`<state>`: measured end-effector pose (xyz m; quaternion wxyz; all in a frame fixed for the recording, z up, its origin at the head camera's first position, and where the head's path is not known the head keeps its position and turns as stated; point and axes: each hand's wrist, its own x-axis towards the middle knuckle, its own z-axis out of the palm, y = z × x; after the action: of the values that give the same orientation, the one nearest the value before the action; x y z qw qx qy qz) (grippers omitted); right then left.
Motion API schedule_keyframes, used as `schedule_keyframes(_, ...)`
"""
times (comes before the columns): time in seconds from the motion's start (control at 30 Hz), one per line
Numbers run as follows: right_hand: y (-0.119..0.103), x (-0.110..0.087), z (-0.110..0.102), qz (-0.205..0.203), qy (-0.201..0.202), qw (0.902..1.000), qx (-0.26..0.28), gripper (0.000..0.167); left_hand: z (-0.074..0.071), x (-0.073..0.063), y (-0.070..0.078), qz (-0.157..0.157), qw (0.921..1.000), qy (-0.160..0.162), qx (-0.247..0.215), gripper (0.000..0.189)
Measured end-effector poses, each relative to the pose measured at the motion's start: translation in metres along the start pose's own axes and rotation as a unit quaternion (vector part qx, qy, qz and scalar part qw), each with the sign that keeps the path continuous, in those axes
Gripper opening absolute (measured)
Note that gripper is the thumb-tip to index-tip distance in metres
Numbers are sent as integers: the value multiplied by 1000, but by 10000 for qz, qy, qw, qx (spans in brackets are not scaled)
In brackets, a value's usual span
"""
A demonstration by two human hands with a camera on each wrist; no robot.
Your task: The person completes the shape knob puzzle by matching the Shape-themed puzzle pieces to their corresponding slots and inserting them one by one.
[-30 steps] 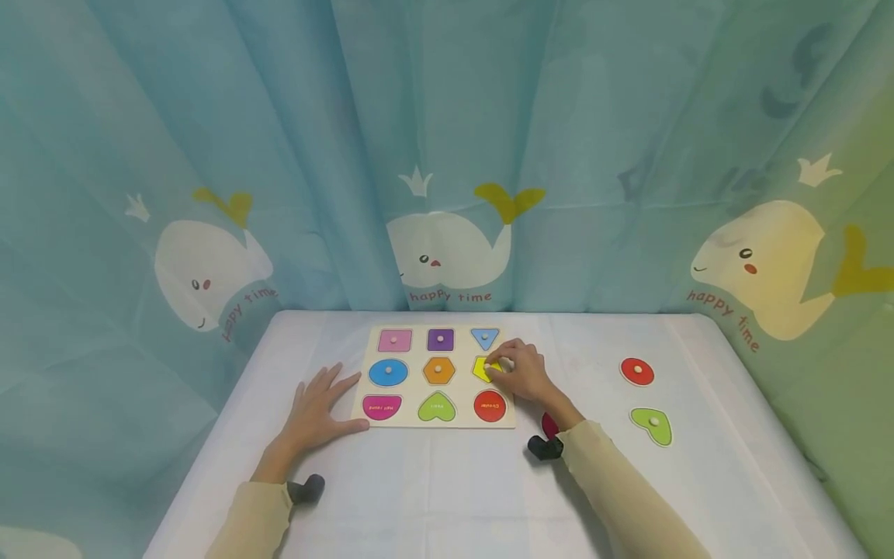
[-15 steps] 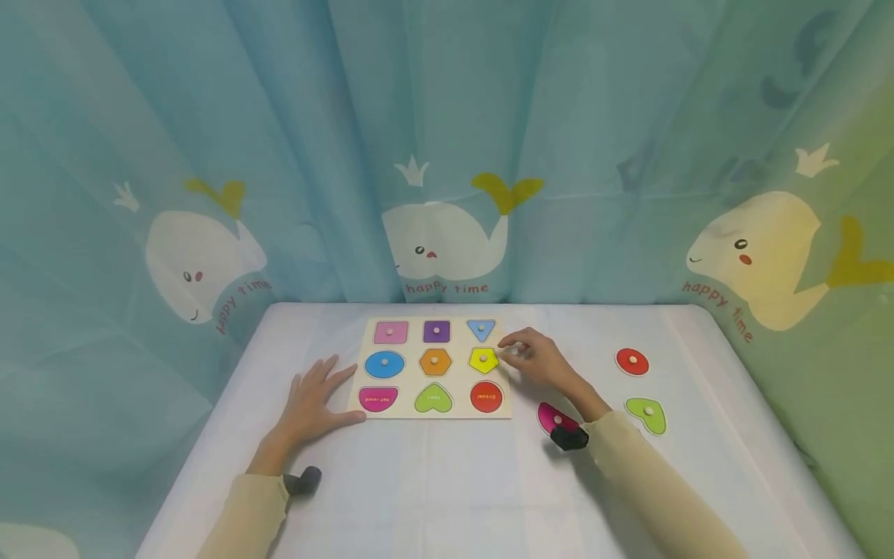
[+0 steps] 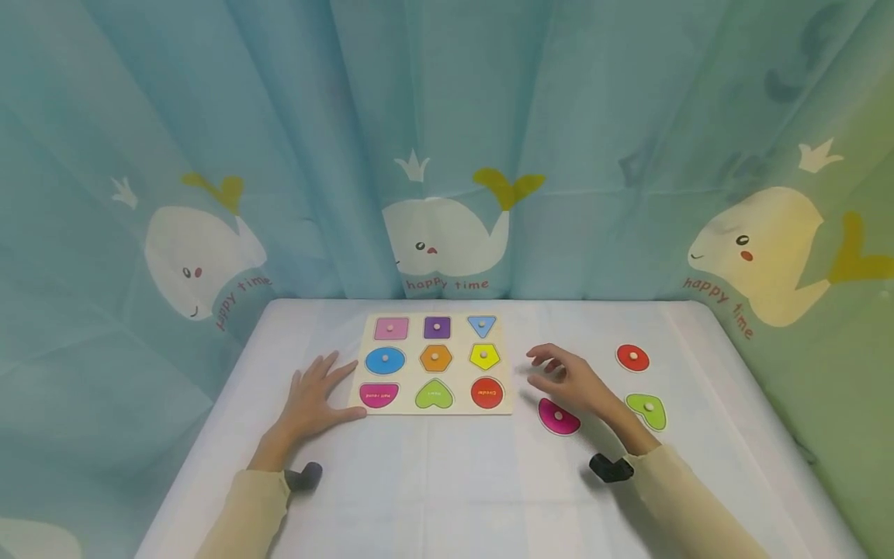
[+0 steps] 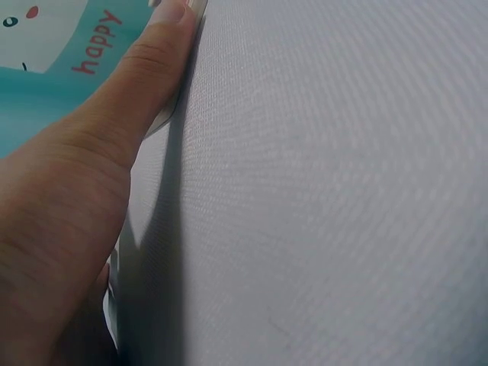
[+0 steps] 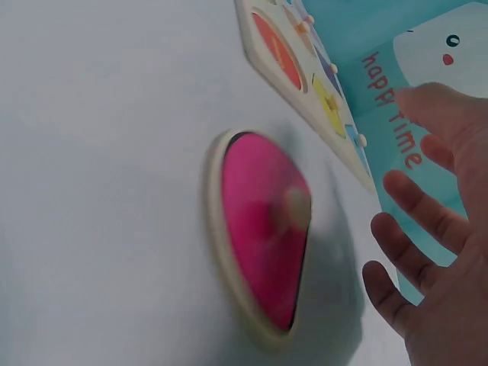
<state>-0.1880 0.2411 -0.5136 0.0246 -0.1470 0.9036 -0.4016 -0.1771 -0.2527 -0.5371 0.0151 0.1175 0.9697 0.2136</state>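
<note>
A pale puzzle board lies on the table, with knobbed pieces in its two far rows. Its near row shows printed half-round, heart and circle shapes without knobs. My left hand rests at the board's left edge, fingers spread and thumb at the near corner; the left wrist view shows the thumb on the edge. My right hand hovers right of the board, fingers loosely bent around nothing. Just below it lies a magenta half-round puzzle piece with a pale knob, large in the right wrist view beside the fingers.
Farther right on the white tablecloth lie a red circle piece and a green heart piece, both with knobs. A blue curtain with printed whales hangs behind the table.
My right hand has let go of the yellow pentagon's knob and moved right, off the board. The magenta half-round, mostly covered before, now shows fully. My left hand stays at the board's edge.
</note>
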Motion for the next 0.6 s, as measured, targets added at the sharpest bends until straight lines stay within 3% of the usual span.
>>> schedule_keyframes(0.43, 28, -51, -10, -501, -4, 9987, 49, 46, 1, 0, -2, -13, 10000, -19, -30, 99)
schedule_keyframes(0.6, 32, -63, -11, -400, 42, 9992, -89, 40, 2, 1, -2, -58, 10000, -30, 0, 101)
